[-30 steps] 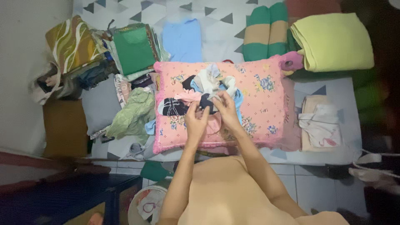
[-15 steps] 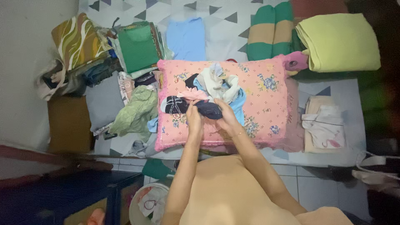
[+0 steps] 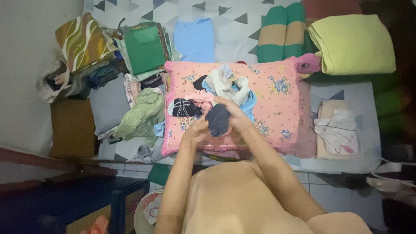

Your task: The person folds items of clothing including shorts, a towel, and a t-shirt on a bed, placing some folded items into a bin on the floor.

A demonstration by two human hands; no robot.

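Note:
A pink flowered pillow (image 3: 277, 104) lies on the bed, and a heap of small garments (image 3: 221, 86) in white, blue, pink and dark colours rests on it. Both hands hold a dark navy garment (image 3: 217, 120) just in front of the heap. My left hand (image 3: 196, 128) grips its left edge from below. My right hand (image 3: 234, 113) grips its upper right side. A dark patterned piece (image 3: 184, 107) lies on the pillow left of my hands.
Folded clothes are stacked at the left: a green one (image 3: 139, 48), a grey one (image 3: 105, 103), a crumpled light-green one (image 3: 141, 113). A light-blue cloth (image 3: 195, 39) lies behind the pillow. A yellow-green folded blanket (image 3: 351, 43) and a striped roll (image 3: 277, 30) sit at the back right. A bucket (image 3: 149, 214) stands on the floor.
The dark navy garment has come out of the heap toward me. My left hand dropped lower and now holds it from beneath; my right hand moved with it.

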